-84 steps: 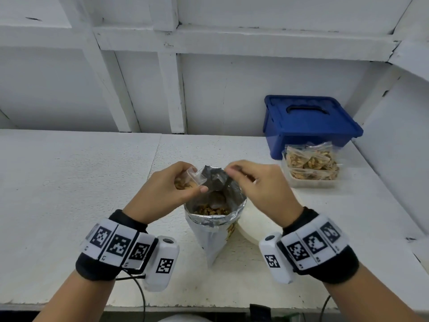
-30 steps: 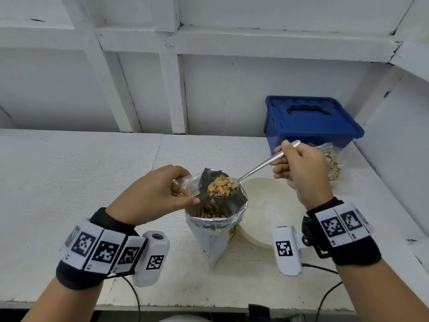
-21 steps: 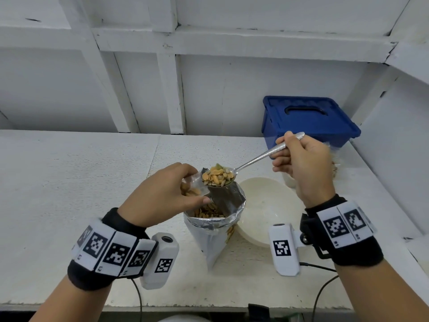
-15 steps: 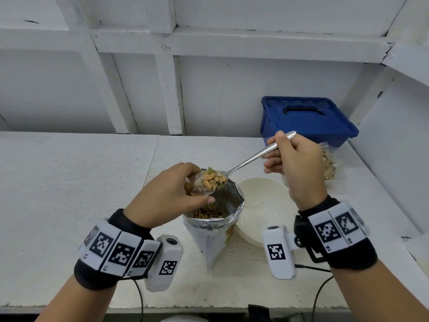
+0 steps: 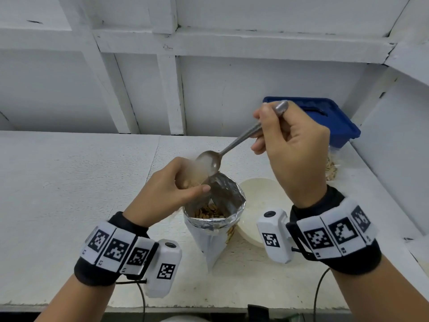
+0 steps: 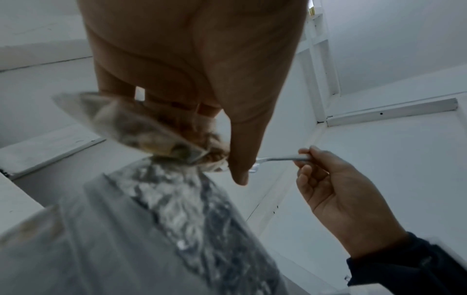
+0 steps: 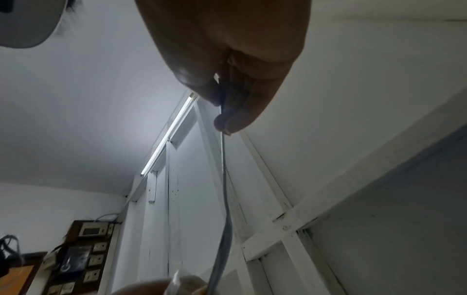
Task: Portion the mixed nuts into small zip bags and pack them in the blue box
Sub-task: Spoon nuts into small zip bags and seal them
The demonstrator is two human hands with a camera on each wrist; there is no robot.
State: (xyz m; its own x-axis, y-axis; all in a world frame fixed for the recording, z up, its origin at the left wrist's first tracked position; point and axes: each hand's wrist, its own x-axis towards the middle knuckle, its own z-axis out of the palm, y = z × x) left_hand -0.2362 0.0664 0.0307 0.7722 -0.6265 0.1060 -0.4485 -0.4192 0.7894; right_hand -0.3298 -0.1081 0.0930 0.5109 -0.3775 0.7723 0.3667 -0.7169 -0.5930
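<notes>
Metal spoon [image 5: 210,159] | right hand [image 5: 291,149] grip pinches handle | left hand [image 5: 167,191] grip holds zip bag [image 6: 141,127]

I'm looking down on a white, rough-textured worktop [image 5: 69,182] that fills the lower half of the head view from 9 o'clock across to 3 o'clock. A cream round shallow bowl [image 5: 260,201] sits on it just right of centre, towards 4 o'clock. Up at 12 o'clock there's a white painted wall with raised wooden battens [image 5: 167,89], uprights meeting a horizontal rail. Over on the right wrist view, a lit fluorescent tube light [image 7: 168,135] runs diagonally through the middle, and down at 7 o'clock I've got a brown wall panel of switches and sockets [image 7: 83,257], wires trailing above it.
</notes>
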